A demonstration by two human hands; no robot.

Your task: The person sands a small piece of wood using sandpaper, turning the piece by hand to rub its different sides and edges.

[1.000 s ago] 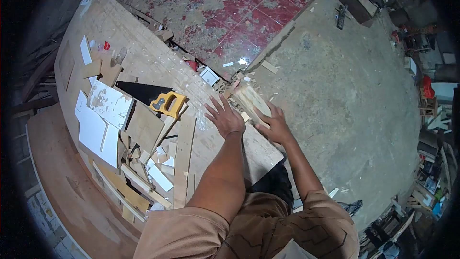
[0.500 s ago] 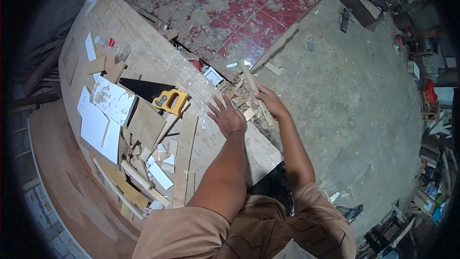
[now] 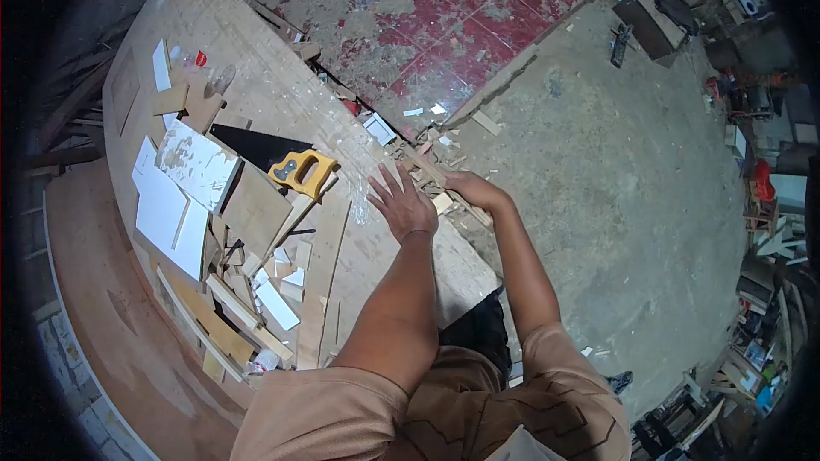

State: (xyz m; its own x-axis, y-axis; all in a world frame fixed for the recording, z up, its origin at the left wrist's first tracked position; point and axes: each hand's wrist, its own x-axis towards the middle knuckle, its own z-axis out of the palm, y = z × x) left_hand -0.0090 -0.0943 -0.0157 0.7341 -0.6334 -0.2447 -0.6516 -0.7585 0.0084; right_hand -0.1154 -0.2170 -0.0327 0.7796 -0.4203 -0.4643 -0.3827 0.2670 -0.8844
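Observation:
My left hand (image 3: 403,207) lies flat with its fingers spread on the wooden worktable (image 3: 359,162), near its right edge. My right hand (image 3: 475,190) is closed around a long wooden strip (image 3: 431,169) just past that edge, over scraps of wood. A small pale wood block (image 3: 442,202) sits between the two hands. To the left of my left hand rests a handsaw (image 3: 306,174) with a yellow handle and a dark blade, lying among boards.
White panels (image 3: 173,220), a paint-stained board (image 3: 198,164) and several wood offcuts (image 3: 275,300) cover the table's left part. A clear plastic cup (image 3: 220,80) lies further back. Red tiles (image 3: 444,26) and a concrete floor (image 3: 615,188) stretch beyond; clutter (image 3: 769,290) lines the right side.
My right hand has moved down and slightly left with the wooden strip, which now sits lower, close to the table edge. My left hand stays spread on the table.

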